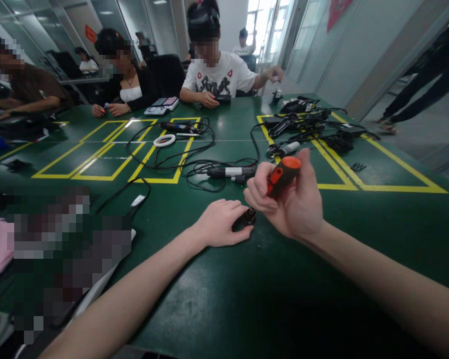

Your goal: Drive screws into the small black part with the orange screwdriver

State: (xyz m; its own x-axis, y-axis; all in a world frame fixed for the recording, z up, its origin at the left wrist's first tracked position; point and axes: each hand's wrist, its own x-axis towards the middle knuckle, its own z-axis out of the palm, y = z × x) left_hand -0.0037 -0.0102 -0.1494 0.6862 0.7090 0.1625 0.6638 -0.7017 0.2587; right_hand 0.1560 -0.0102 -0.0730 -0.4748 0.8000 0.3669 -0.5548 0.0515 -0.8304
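Observation:
My right hand (pixel 294 202) is closed around the red and black handle of a screwdriver (pixel 286 172), which tilts down to the left. Its tip meets a small black part (pixel 249 217) on the green table (pixel 217 294). My left hand (pixel 224 223) lies low on the table with its fingers and thumb around that black part, pinning it. Most of the part is hidden by the fingers, so its kind does not show. Just beyond both hands lies a black and grey electric screwdriver (pixel 228 172) with its cable.
Black cables (pixel 209 144) loop across the table's middle, near a white tape roll (pixel 164 140). A pile of black tools and cords (pixel 303 119) lies at the back right. Yellow tape (pixel 404 189) marks the tabletop. Several people sit opposite, one in a white shirt (pixel 224 75).

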